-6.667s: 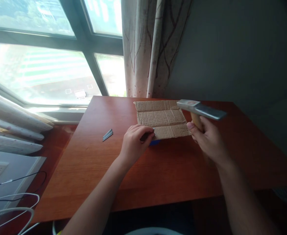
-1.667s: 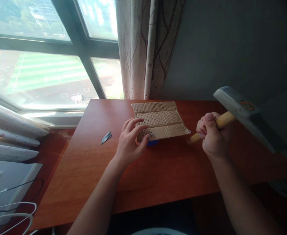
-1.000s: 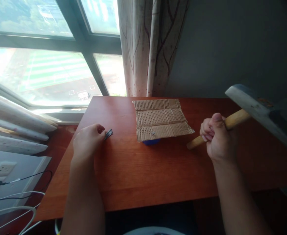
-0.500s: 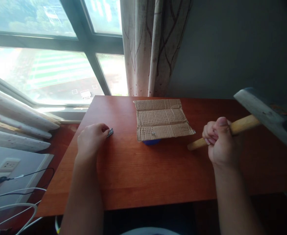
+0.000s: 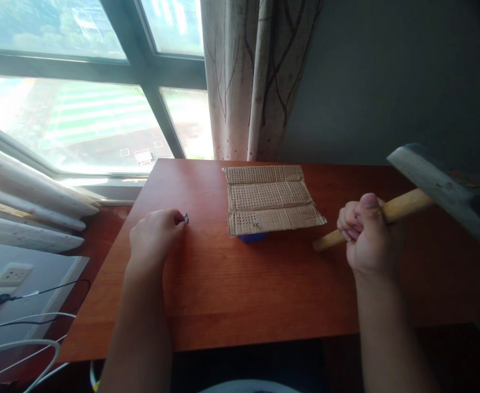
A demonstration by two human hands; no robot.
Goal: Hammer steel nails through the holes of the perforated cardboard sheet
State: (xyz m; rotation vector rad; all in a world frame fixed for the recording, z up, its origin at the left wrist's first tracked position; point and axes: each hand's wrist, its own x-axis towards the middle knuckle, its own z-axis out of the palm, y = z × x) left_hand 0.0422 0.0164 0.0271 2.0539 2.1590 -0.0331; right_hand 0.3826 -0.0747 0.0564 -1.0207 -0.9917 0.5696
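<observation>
My left hand (image 5: 155, 238) rests on the red-brown table (image 5: 240, 295), fingers curled over a small bunch of nails (image 5: 185, 218); only the nail heads show past my fingertips. My right hand (image 5: 365, 234) is closed round the wooden handle of a hammer (image 5: 424, 188), whose grey steel head is raised at the right edge of view. A perforated piece of cardboard (image 5: 270, 197) lies flat at the table's far middle, with one nail (image 5: 256, 222) driven into its near strip. A blue object (image 5: 251, 238) peeks out from under its near edge.
A patterned curtain (image 5: 256, 76) hangs behind the table beside a large window (image 5: 76, 93). At the left, below table level, are white rolled fabric (image 5: 27, 218), a power socket (image 5: 6, 275) and cables (image 5: 23, 327). A grey wall stands behind the table.
My left hand left the cardboard, moved left to the bunch of nails and closed over them. The hammer has stayed raised at the right, shifting only slightly.
</observation>
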